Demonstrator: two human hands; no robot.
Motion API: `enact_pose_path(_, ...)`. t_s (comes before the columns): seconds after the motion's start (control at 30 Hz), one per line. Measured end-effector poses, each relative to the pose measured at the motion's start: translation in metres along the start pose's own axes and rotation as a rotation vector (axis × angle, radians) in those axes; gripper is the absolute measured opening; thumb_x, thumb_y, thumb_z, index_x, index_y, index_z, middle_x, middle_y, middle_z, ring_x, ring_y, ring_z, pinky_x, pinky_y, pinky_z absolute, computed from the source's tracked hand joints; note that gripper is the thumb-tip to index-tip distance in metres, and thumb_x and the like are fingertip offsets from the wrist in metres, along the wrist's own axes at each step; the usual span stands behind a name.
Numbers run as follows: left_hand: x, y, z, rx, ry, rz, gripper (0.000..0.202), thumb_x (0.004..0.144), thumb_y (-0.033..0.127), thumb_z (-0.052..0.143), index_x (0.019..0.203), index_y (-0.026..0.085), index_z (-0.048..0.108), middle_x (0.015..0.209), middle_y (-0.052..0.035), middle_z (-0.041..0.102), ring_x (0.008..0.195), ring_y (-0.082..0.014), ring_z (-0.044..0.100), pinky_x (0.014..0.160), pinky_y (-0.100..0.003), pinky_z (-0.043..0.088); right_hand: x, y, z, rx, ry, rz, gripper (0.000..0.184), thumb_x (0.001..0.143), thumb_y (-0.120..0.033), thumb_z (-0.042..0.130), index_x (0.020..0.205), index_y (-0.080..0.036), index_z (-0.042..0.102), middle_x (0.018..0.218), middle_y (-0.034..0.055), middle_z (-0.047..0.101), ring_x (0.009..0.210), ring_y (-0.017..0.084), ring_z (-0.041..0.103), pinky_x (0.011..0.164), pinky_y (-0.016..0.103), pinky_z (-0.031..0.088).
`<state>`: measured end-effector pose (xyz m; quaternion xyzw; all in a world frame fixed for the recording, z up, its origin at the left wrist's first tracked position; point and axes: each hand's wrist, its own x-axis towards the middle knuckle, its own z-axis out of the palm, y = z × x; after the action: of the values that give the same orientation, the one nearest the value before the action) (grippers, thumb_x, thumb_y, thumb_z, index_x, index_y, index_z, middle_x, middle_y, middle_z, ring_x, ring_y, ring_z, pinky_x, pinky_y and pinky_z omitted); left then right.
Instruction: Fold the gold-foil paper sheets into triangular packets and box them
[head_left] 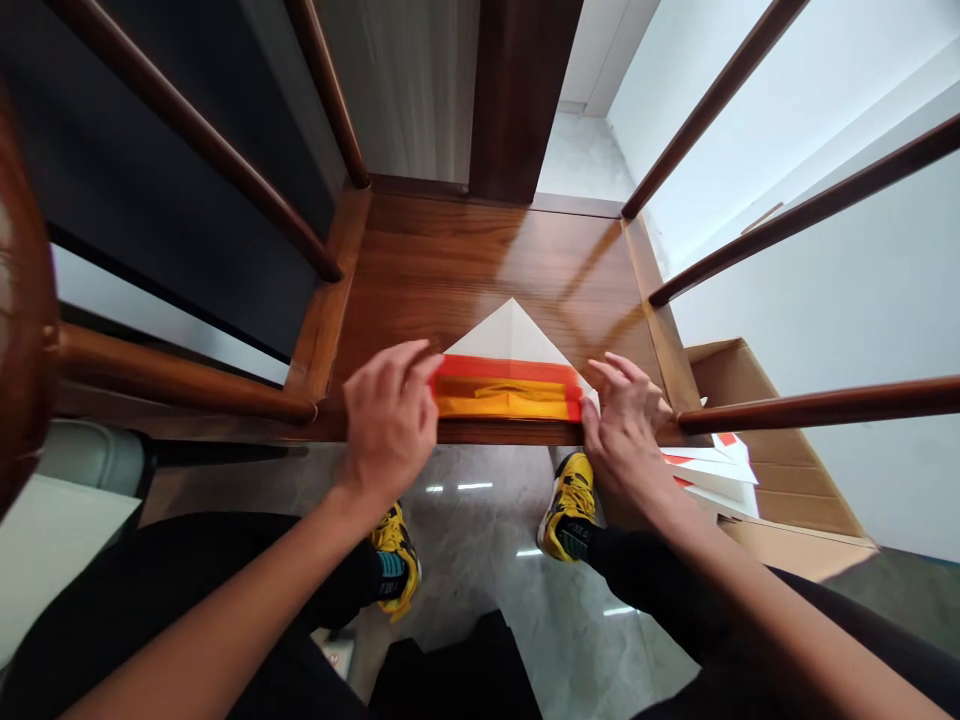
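A folded sheet of paper (510,335) lies near the front edge of a wooden shelf. Its white upper part comes to a point away from me, with a crease down the middle. Along the near side runs a red and yellow-orange band, where a narrow fold stands slightly raised. My left hand (391,410) is closed at the left end of the band, fingertips pinching the paper's edge. At the right end, my right hand (621,408) holds the corner between thumb and fingers. Fingers cover both ends of the paper.
The wooden shelf (450,250) has dark round rods (315,245) on both sides. At the right, a cardboard box (795,460) holds several white and red folded papers (720,475). Yellow shoes (570,500) stand on the grey floor below. White paper (60,560) lies at the lower left.
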<state>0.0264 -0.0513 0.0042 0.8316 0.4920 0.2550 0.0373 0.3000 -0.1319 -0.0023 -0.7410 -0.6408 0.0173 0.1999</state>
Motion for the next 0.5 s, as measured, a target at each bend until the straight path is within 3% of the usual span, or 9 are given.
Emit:
enact_pose_path(0.1, 0.005, 0.021, 0.012, -0.038, -0.202, 0.255, 0.047, 0.107, 0.025, 0.048, 0.154, 0.021, 0.051, 0.165, -0.0099, 0.047, 0.155, -0.0299, 0.040, 0.128, -0.053, 0.030, 0.002, -0.023, 0.006, -0.080, -0.079, -0.208, 0.060, 0.107, -0.035, 0.042, 0.164, -0.024, 0.028, 0.175, 0.0154, 0.024, 0.159, 0.039, 0.026, 0.126, 0.065, 0.018)
enact_pose_path(0.23, 0.007, 0.033, 0.025, -0.048, -0.330, 0.317, 0.057, 0.108, 0.040, 0.046, 0.163, 0.025, 0.041, 0.174, -0.0084, 0.032, 0.162, -0.0353, 0.026, 0.132, -0.062, 0.019, 0.008, -0.028, 0.020, -0.088, -0.173, -0.307, 0.078, 0.107, -0.046, 0.044, 0.169, -0.013, 0.010, 0.176, 0.0213, 0.017, 0.164, 0.036, 0.015, 0.131, 0.059, 0.019)
enact_pose_path(0.3, 0.007, 0.028, 0.025, -0.040, -0.327, 0.293, 0.057, 0.109, 0.041, 0.045, 0.164, 0.028, 0.039, 0.175, -0.0072, 0.028, 0.163, -0.0342, 0.024, 0.132, -0.061, 0.018, 0.011, -0.021, 0.023, -0.078, -0.188, -0.294, 0.077, 0.108, -0.047, 0.038, 0.169, -0.010, 0.009, 0.176, 0.0224, 0.018, 0.164, 0.034, 0.015, 0.131, 0.057, 0.021)
enact_pose_path(0.4, 0.009, 0.013, 0.021, -0.009, -0.261, 0.152, 0.057, 0.109, 0.037, 0.041, 0.165, 0.025, 0.036, 0.175, -0.0099, 0.028, 0.162, -0.0322, 0.024, 0.132, -0.059, 0.019, 0.013, -0.008, 0.021, -0.049, -0.182, -0.248, 0.070, 0.110, -0.043, 0.029, 0.170, -0.012, 0.010, 0.175, 0.0201, 0.023, 0.163, 0.032, 0.019, 0.130, 0.057, 0.025)
enact_pose_path(0.5, 0.015, 0.005, 0.018, 0.004, -0.173, -0.007, 0.057, 0.109, 0.036, 0.041, 0.164, 0.020, 0.037, 0.171, -0.0154, 0.036, 0.158, -0.0365, 0.032, 0.127, -0.062, 0.026, 0.015, -0.002, 0.019, -0.007, -0.139, -0.146, 0.064, 0.108, -0.045, 0.034, 0.166, -0.016, 0.027, 0.164, 0.0216, 0.040, 0.153, 0.039, 0.035, 0.120, 0.064, 0.034)
